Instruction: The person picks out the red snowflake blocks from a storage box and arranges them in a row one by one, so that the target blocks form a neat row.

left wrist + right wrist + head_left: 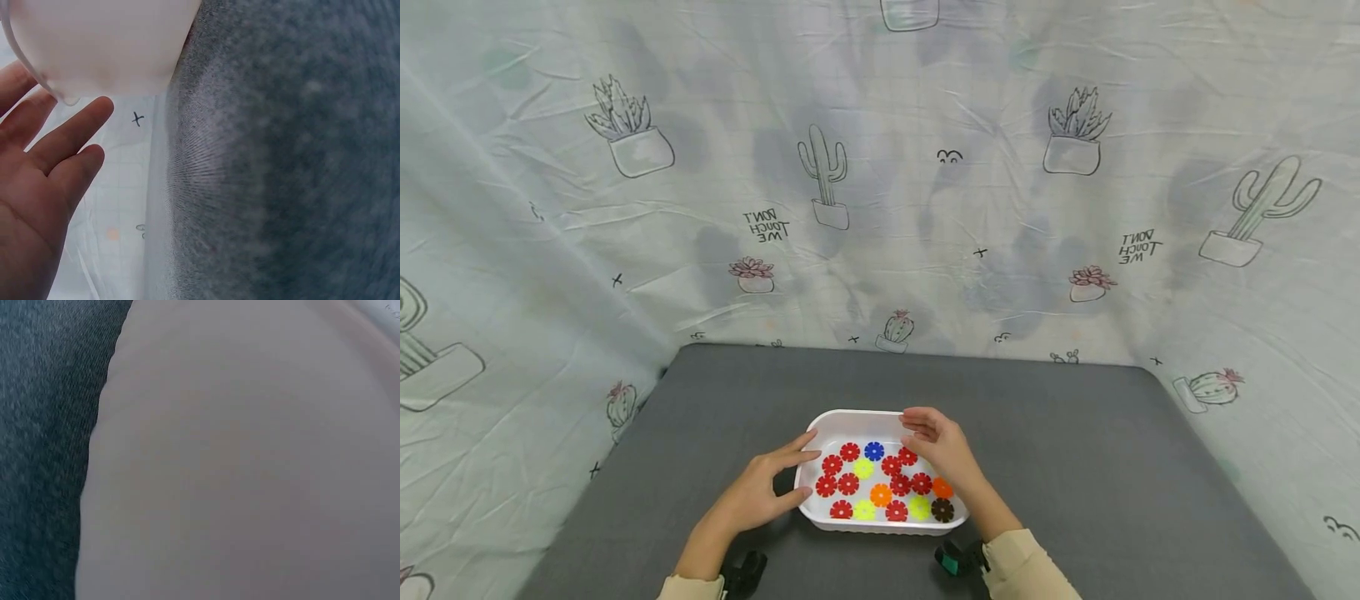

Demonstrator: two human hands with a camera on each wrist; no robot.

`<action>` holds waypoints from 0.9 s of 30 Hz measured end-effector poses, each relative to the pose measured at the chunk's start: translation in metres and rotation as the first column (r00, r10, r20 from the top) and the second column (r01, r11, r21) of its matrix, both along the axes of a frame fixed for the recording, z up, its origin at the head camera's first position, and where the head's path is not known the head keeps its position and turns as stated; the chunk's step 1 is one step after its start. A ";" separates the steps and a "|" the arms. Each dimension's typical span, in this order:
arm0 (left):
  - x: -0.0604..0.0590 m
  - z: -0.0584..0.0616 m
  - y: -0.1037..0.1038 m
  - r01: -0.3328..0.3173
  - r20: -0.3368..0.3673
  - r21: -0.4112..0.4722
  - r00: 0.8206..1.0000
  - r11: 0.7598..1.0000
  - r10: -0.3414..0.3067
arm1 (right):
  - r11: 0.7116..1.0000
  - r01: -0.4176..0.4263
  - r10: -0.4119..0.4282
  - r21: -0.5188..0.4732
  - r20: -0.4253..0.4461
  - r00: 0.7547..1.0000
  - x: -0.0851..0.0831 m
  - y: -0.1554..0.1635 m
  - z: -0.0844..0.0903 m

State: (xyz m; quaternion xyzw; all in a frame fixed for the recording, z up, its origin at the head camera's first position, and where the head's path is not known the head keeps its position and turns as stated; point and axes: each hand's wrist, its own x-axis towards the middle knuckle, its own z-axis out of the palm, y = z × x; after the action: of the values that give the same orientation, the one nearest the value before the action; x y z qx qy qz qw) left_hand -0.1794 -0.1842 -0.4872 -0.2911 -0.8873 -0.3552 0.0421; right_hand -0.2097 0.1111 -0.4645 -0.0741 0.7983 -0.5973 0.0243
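Left hand [762, 492]: fingers spread at tray [887, 527] rim. Right hand [947, 454]: fingers relaxed, rim contact unclear. One-sided pressure could tip the tray, spilling discs [880, 501]

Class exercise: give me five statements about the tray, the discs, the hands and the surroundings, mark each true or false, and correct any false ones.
1. The white tray stands on the gray tabletop. True.
2. The blue snowflake disc lies along the tray's near edge. False: it lies toward the far side, beside a red snowflake disc.
3. The left hand is at the tray's left end. True.
4. The right hand is off in the tabletop's far left corner. False: it is at the right part of the tray.
5. The backdrop is printed with potted plants. True.
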 end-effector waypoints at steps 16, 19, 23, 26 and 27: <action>0.000 0.002 0.002 -0.007 0.030 -0.002 1.000 1.000 0.007 | 0.987 0.021 -0.043 0.161 0.135 0.990 -0.009 -0.003 -0.011; 0.000 0.000 0.002 -0.012 0.035 -0.010 0.999 1.000 0.012 | 0.980 0.036 -0.064 0.194 0.141 0.988 -0.009 -0.003 -0.012; 0.000 -0.001 0.002 -0.007 0.040 -0.003 0.999 1.000 0.008 | 0.964 0.049 -0.089 0.260 0.144 0.986 -0.010 -0.004 -0.014; 0.000 0.000 0.002 -0.005 0.035 0.004 0.999 1.000 0.005 | 0.950 0.049 -0.098 0.308 0.145 0.985 -0.011 -0.004 -0.015; 0.000 0.000 0.002 -0.006 0.030 -0.001 1.000 1.000 0.006 | 0.945 0.048 -0.100 0.323 0.144 0.985 -0.011 -0.004 -0.015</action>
State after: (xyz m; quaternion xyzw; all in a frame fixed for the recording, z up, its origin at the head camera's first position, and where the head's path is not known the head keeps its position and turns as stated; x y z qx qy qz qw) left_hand -0.1798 -0.1822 -0.4877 -0.2830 -0.8888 -0.3591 0.0300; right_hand -0.2212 0.1068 -0.4793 0.0085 0.8819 -0.4650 0.0767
